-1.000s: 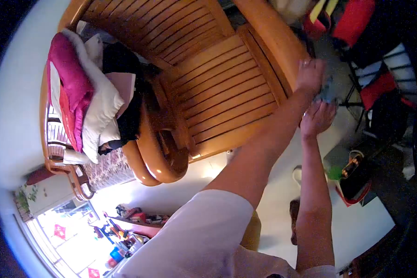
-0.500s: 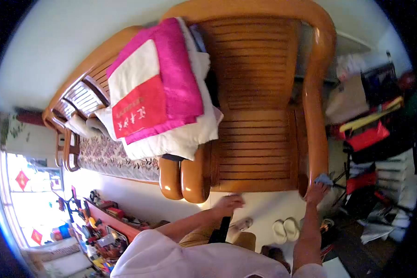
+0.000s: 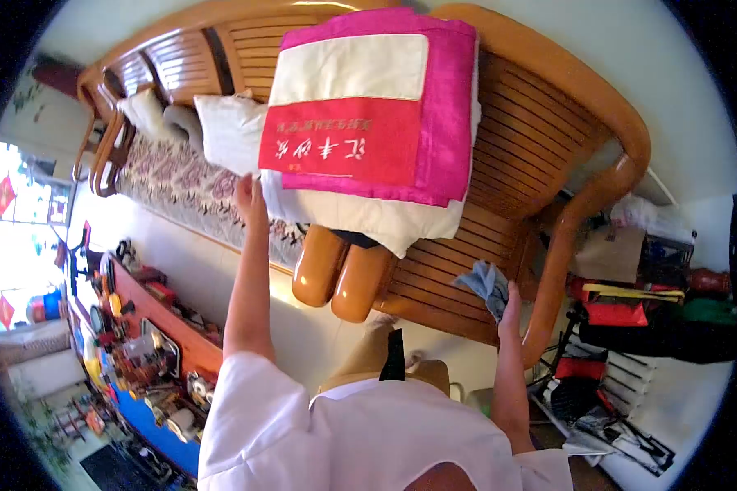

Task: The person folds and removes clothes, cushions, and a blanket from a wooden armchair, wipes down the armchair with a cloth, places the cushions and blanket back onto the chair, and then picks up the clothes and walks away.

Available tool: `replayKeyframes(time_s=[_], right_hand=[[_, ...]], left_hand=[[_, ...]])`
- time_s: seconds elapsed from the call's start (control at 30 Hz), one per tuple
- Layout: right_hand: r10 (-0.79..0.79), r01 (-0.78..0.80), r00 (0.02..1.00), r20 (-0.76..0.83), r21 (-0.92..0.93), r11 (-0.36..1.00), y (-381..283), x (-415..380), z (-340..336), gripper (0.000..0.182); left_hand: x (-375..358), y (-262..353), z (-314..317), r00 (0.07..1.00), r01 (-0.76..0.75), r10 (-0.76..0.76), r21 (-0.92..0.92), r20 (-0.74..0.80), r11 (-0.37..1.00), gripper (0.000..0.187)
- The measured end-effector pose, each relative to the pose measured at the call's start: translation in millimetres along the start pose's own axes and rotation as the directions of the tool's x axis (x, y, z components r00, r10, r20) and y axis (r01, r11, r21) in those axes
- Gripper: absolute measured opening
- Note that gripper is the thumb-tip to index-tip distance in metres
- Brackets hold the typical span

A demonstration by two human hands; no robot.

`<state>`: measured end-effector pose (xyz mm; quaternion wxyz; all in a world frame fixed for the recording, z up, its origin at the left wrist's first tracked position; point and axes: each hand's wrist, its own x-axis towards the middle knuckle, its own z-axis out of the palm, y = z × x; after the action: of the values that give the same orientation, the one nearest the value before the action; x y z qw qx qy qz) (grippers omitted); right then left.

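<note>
My left hand (image 3: 250,196) is raised at the lower left corner of the bedding pile, its fingers pressed together near the red and white cloth panel (image 3: 340,141). Whether they grip its edge is too small to tell. Beneath that panel lies a folded magenta quilt (image 3: 449,106), on top of white bedding (image 3: 385,222) that rests over the armrests. On the right, my right hand (image 3: 509,311) holds a crumpled blue-grey cloth (image 3: 488,286) above the slatted seat of the wooden chair (image 3: 454,282).
A long wooden sofa with a floral cushion (image 3: 180,184) and white pillows (image 3: 228,131) extends left. A red-brown table (image 3: 143,307) crowded with objects stands lower left. Bags and a rack (image 3: 622,372) are at the right. Two wooden armrests (image 3: 360,282) jut out below the bedding.
My left hand has moved up and left to the bedding. My right hand, with the cloth, has left the chair's right armrest and is over the seat. The view has shifted and turned.
</note>
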<state>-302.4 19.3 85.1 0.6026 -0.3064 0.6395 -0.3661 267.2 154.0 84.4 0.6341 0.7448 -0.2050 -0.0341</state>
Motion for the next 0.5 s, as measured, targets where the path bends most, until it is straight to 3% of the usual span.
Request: replayKeyframes(time_s=[0.03, 0.07, 0.1, 0.13, 0.17, 0.2, 0.23, 0.27, 0.3, 0.33, 0.4, 0.47, 0.5], right_hand=[[-0.004, 0.004, 1.000, 0.015, -0.019, 1.000, -27.0, 2.3, 14.8, 0.046], [0.001, 0.026, 0.997, 0.081, -0.340, 0.940, -51.9, 1.6, 27.3, 0.048], [-0.013, 0.080, 0.989, 0.147, -0.458, 0.885, -69.3, 6.7, 40.5, 0.046], [-0.028, 0.145, 0.977, 0.212, -0.562, 0.814, -86.7, 11.9, 53.7, 0.045], [-0.081, 0.215, 0.957, 0.278, -0.496, 0.841, -102.1, 18.7, 68.2, 0.040], [-0.158, 0.389, 0.878, 0.451, -0.482, 0.785, -141.0, -7.4, 98.9, 0.032], [-0.377, 0.617, 0.766, 0.520, -0.433, 0.657, -146.3, 1.0, 113.2, 0.043], [-0.331, 0.581, 0.762, 0.556, -0.364, 0.728, -158.7, 4.4, 128.4, 0.065], [-0.225, 0.504, 0.819, 0.529, -0.474, 0.722, -175.6, 1.0, 147.4, 0.067], [-0.224, 0.481, 0.832, 0.507, -0.459, 0.747, -179.0, 8.7, 163.7, 0.069], [-0.231, 0.464, 0.843, 0.486, -0.439, 0.770, -185.9, 27.2, 191.7, 0.071], [-0.037, 0.302, 0.865, 0.501, -0.460, 0.835, -188.7, 44.5, 213.6, 0.075], [-0.046, 0.305, 0.866, 0.498, -0.455, 0.837, -190.8, 41.7, 221.6, 0.075]], left_hand=[[18.3, -13.9, 2.3, 0.998, 0.061, -0.059, 0.111, -0.021, 0.992, 0.039], [23.2, -2.9, 10.4, 0.994, 0.112, -0.112, 0.003, -0.019, 0.994, 0.047], [30.6, 7.0, 18.4, 0.979, 0.199, -0.200, -0.028, -0.034, 0.980, 0.058], [48.3, -4.9, 15.5, 0.953, 0.278, -0.271, -0.034, 0.134, 0.960, 0.068], [64.6, -21.8, 19.8, 0.954, 0.261, -0.259, 0.008, 0.154, 0.965, 0.075], [70.8, -15.8, 24.8, 0.922, 0.344, -0.335, -0.011, 0.196, 0.939, 0.077], [74.6, -3.5, 32.6, 0.882, 0.423, -0.405, -0.028, 0.242, 0.906, 0.079], [78.6, -0.2, 38.5, 0.880, 0.430, -0.411, -0.032, 0.237, 0.902, 0.079], [81.9, 1.9, 44.5, 0.840, 0.474, -0.423, -0.079, 0.340, 0.877, 0.081], [84.9, 2.9, 47.9, 0.793, 0.519, -0.423, -0.122, 0.439, 0.846, 0.082], [90.9, 6.9, 45.9, 0.764, 0.545, -0.484, -0.026, 0.428, 0.838, 0.079], [98.1, 21.2, 42.0, 0.731, 0.495, -0.513, 0.169, 0.450, 0.853, 0.072], [101.3, 27.1, 37.5, 0.712, 0.538, -0.515, 0.100, 0.478, 0.837, 0.064]])
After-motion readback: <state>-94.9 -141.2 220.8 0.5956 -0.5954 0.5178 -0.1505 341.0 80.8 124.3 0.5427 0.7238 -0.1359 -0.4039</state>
